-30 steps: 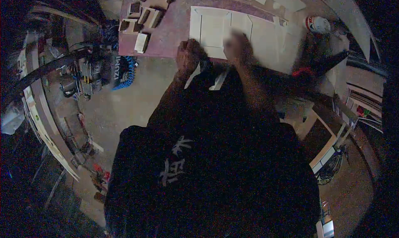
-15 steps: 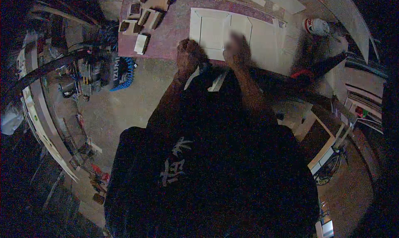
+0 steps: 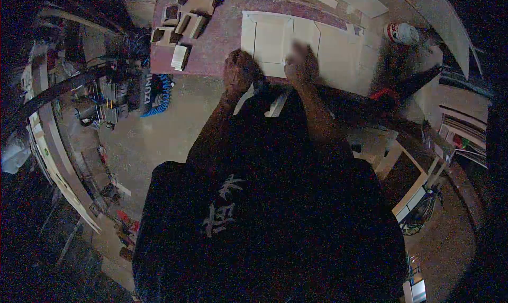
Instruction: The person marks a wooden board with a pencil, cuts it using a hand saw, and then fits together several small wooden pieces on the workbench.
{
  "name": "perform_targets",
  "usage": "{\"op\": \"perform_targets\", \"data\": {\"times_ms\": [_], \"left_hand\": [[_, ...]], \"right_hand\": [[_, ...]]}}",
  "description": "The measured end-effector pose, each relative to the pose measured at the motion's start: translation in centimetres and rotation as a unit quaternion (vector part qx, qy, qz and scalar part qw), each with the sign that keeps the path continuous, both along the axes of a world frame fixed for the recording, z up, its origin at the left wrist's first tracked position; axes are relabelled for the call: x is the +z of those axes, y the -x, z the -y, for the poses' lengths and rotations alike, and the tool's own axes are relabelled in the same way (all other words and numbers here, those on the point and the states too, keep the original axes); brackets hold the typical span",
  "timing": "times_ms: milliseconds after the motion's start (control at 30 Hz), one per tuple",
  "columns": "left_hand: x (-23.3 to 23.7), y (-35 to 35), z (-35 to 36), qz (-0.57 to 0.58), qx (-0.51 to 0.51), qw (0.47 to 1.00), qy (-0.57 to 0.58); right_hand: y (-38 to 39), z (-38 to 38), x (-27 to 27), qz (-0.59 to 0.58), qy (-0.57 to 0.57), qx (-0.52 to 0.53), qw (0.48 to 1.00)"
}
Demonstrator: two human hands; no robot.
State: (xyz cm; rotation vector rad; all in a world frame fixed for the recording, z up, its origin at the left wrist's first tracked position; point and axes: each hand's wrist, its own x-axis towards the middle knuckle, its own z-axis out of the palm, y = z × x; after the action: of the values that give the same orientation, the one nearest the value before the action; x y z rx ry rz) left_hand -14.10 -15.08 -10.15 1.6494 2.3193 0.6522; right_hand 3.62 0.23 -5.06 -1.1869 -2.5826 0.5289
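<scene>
Dim workshop with a reddish desk (image 3: pixel 218 44), seen from above. Pale panel (image 3: pixel 272 38), crossed by dark lines, lies along the near edge. Left hand (image 3: pixel 239 70) is at its near left corner; right hand (image 3: pixel 303 64), partly blurred, is over its near part. Whether the fingers of either are apart, together or clamped cannot be told. Beyond: wooden blocks (image 3: pixel 197 26), left; white container (image 3: pixel 402 33), far right.

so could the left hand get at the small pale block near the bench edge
Probably yes: only bare reddish benchtop shows between the left hand and the small pale block. Whether that curled hand already grips something is too dark to tell.
</scene>
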Motion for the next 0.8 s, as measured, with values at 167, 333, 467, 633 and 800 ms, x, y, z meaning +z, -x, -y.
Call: {"op": "perform_targets", "data": {"times_ms": [167,333,467,633,800], "left_hand": [[0.1,0.4,-0.1,-0.049,-0.049,0.998,0.001],[0.3,0.1,-0.2,0.005,0.016,1.000,0.015],[-0.9,0.6,0.1,0.018,-0.010,1.000,-0.009],[-1.9,1.0,-0.2,0.010,-0.035,0.999,-0.002],[2.6,0.7,-2.0,-0.048,-0.005,0.995,0.090]], "right_hand": [[-0.1,-0.1,0.2,-0.016,0.022,0.000,1.000],[-0.5,-0.1,-1.1,-0.037,-0.004,0.010,0.999],[-0.5,-0.1,-1.0,-0.023,0.010,0.005,1.000],[0.4,-0.3,1.8,0.027,0.031,-0.011,0.999],[1.7,-1.7,0.8,0.007,0.008,-0.057,0.998]]}}
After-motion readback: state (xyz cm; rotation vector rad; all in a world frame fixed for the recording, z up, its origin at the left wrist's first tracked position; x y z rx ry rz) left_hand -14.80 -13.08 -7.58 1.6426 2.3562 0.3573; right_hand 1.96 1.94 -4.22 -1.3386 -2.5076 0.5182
